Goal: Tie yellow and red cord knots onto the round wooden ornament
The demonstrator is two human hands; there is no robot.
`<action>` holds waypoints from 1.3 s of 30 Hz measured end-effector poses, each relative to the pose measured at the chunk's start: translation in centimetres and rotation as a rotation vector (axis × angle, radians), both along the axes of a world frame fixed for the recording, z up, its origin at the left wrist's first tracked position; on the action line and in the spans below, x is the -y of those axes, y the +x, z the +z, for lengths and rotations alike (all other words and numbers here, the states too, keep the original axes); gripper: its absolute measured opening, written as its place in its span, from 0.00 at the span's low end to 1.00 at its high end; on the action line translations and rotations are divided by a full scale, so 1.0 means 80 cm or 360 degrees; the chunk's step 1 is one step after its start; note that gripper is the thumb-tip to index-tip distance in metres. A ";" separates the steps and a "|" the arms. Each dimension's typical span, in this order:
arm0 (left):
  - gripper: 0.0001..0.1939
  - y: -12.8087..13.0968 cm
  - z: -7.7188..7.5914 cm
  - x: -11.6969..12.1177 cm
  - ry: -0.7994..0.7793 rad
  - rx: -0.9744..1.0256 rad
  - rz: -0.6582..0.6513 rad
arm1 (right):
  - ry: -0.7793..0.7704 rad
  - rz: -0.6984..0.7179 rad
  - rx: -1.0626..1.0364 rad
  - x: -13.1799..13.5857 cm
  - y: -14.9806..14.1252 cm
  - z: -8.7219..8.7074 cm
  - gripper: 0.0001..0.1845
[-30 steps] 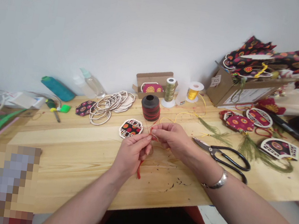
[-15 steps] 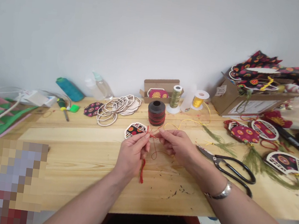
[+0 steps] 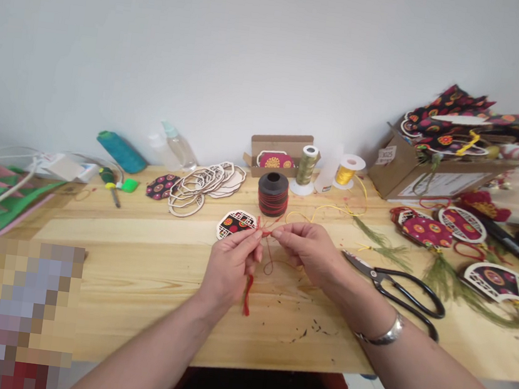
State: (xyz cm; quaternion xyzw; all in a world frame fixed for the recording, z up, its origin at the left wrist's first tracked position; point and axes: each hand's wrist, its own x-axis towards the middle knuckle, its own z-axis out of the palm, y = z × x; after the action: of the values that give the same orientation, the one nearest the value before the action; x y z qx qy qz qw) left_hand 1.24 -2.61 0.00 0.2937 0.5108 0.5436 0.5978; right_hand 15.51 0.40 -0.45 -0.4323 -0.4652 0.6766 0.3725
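Half a second on, still pinching red cord (image 3: 266, 234) in left hand (image 3: 228, 265) and right hand (image 3: 316, 255), now slightly closer (thin loop (image 3: 268, 274) dangling below), leaving less span between.

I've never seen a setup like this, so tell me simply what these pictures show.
There is no machine: one camera, worn on a person's head, looks forward and down at two bare hands. The left hand and right hand pinch red cord, which dangles below the left. On the wooden table, black-handled scissors lie to the right. A dark spool of red thread stands beyond the hands, pale frames lie farther left, and a cardboard box heaped with patterned cloth sits at right.
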 end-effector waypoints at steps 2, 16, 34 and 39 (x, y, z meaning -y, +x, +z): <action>0.12 0.001 0.001 0.001 -0.0013 -0.0016 -0.0006 | 0.0002 -0.0022 -0.0010 0.000 0.000 0.000 0.14; 0.13 -0.003 -0.004 -0.001 -0.0048 0.0141 -0.0107 | 0.0066 0.0476 -0.0132 -0.003 0.004 0.005 0.13; 0.11 -0.003 -0.006 0.006 -0.0006 -0.0099 -0.0341 | -0.0148 0.0085 -0.0143 -0.010 0.001 -0.007 0.18; 0.10 -0.004 -0.008 0.005 -0.0009 -0.0126 -0.0359 | -0.0164 0.0022 -0.0239 -0.010 0.000 -0.003 0.13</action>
State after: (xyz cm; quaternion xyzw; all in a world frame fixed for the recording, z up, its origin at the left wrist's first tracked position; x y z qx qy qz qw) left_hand 0.95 -3.02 -0.62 0.3688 0.4993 0.4592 0.6354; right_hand 15.52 1.22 -0.69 -0.3958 -0.4035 0.7328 0.3789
